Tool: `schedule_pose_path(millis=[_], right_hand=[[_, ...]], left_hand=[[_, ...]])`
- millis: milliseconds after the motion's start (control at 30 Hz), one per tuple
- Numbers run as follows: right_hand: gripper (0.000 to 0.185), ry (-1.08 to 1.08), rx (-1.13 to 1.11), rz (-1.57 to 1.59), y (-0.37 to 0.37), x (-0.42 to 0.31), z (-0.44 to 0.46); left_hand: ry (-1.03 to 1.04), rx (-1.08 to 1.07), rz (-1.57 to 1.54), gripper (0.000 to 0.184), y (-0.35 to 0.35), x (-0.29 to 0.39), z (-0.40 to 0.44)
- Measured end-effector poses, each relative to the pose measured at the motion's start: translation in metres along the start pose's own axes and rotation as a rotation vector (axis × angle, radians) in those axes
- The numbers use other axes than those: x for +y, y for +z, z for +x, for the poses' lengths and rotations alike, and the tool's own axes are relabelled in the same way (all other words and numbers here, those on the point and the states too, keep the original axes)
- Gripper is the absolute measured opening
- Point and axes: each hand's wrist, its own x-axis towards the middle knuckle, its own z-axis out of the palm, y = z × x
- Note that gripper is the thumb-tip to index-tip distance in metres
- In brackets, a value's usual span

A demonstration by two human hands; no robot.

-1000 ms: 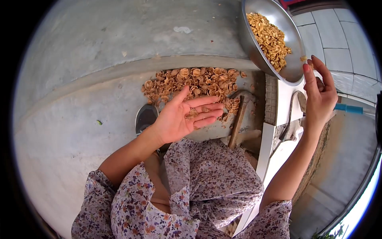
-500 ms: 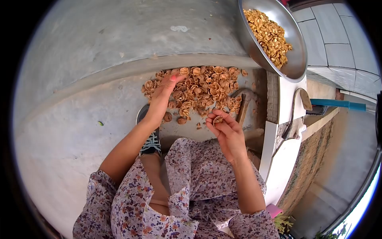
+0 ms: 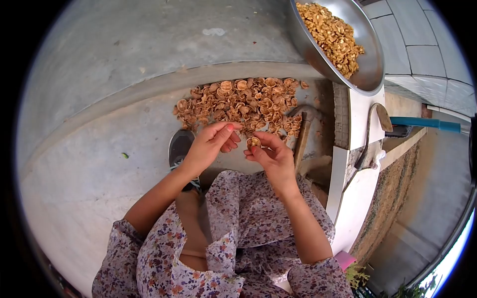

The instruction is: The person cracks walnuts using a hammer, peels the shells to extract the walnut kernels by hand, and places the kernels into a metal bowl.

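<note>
My right hand (image 3: 278, 166) pinches a cracked walnut half (image 3: 254, 142) between thumb and fingers, its pale kernel showing inside the shell. Just to its left is my left hand (image 3: 211, 144), fingers loosely bent and apart, with nothing visible in them; it does not touch the walnut. Beyond both hands, a heap of broken walnut shells (image 3: 243, 102) covers the floor. A hammer (image 3: 301, 139) lies at the heap's right side, its wooden handle pointing toward me.
A steel bowl (image 3: 370, 64) holding many walnut kernels (image 3: 333, 37) stands at upper right. Below it, a curved metal tool with a wooden handle (image 3: 383, 118) rests on a white ledge (image 3: 343, 208). A blue-handled tool (image 3: 422, 122) is farther right. My shoe (image 3: 181, 146) is beside the shells.
My left hand has come back from over the shell heap toward my right hand, its fingers now bent. My right hand has moved slightly left and up, with the walnut half turned to show its kernel.
</note>
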Motion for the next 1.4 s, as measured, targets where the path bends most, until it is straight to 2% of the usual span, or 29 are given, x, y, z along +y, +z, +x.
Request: schedule_pose_path(millis=[67,133,167,200,267,333,400,433,500,533,633,700,767,800,833,967,1033,1067,1133,1300,1400], right_hand=[[0.031,0.009,0.007,0.004,-0.002,0.002,0.001],[0.031,0.019,0.017,0.004,-0.003,0.002,0.001],[0.030,0.019,0.008,0.003,-0.003,0.002,0.001],[0.030,0.021,-0.002,0.002,-0.003,0.003,0.001],[0.028,0.040,-0.007,-0.004,-0.001,0.007,0.001],[0.027,0.058,-0.012,-0.012,0.002,0.007,0.001],[0.025,0.071,-0.047,0.025,0.004,0.005,0.001],[0.025,0.071,-0.047,0.025,0.005,0.004,0.001],[0.025,-0.084,-0.061,-0.047,0.007,0.004,0.000],[0.025,-0.085,-0.062,-0.046,0.008,0.004,-0.001],[0.026,-0.125,-0.052,-0.010,0.009,0.000,-0.003],[0.026,0.019,-0.079,0.252,0.007,-0.008,-0.004],[0.026,0.056,-0.091,0.310,0.003,-0.007,-0.004],[0.025,0.096,-0.106,0.370,0.002,-0.007,-0.003],[0.025,0.096,-0.106,0.369,0.004,-0.005,-0.004],[0.027,0.079,-0.092,0.456,0.008,-0.003,-0.007],[0.028,0.073,-0.101,0.463,0.010,-0.005,-0.007],[0.031,0.048,-0.111,0.441,0.011,-0.007,-0.007],[0.033,0.024,-0.121,0.417,0.012,-0.008,-0.007],[0.041,-0.181,-0.045,0.028,0.014,-0.009,-0.007],[0.041,-0.283,-0.021,-0.082,0.014,-0.004,-0.005]], left_hand=[[-0.053,0.059,0.014,0.027,-0.022,-0.017,0.006],[-0.017,0.343,0.197,0.022,-0.042,-0.033,0.011],[-0.054,0.352,0.202,0.023,-0.046,-0.032,0.009],[-0.056,0.352,0.202,0.023,-0.042,-0.025,0.007],[-0.033,0.102,0.051,0.026,-0.026,-0.010,0.003],[-0.031,0.047,0.028,0.031,-0.007,0.004,-0.002],[0.009,-0.141,0.048,0.030,0.005,0.018,-0.005],[0.001,-0.129,0.034,0.028,0.009,0.021,-0.007],[0.060,-0.081,0.034,0.027,0.011,0.013,-0.004],[0.121,-0.032,0.036,0.025,0.011,0.011,-0.004],[0.114,0.001,0.067,0.024,0.014,0.016,-0.007],[0.110,0.016,0.029,0.022,0.014,0.014,-0.008],[0.104,0.029,-0.011,0.020,0.015,0.013,-0.007],[0.165,0.054,0.054,0.018,0.016,0.014,-0.007],[0.225,0.079,0.118,0.017,0.017,0.015,-0.007],[0.216,0.110,0.134,0.013,0.019,0.022,-0.008],[0.115,0.084,0.013,0.015,0.018,0.023,-0.007],[0.115,0.084,0.012,0.015,0.018,0.023,-0.007],[0.068,0.076,-0.191,0.018,0.019,0.021,-0.007],[0.067,0.058,-0.126,0.021,0.022,0.030,-0.012],[0.066,0.031,-0.053,0.023,0.017,0.029,-0.011]])
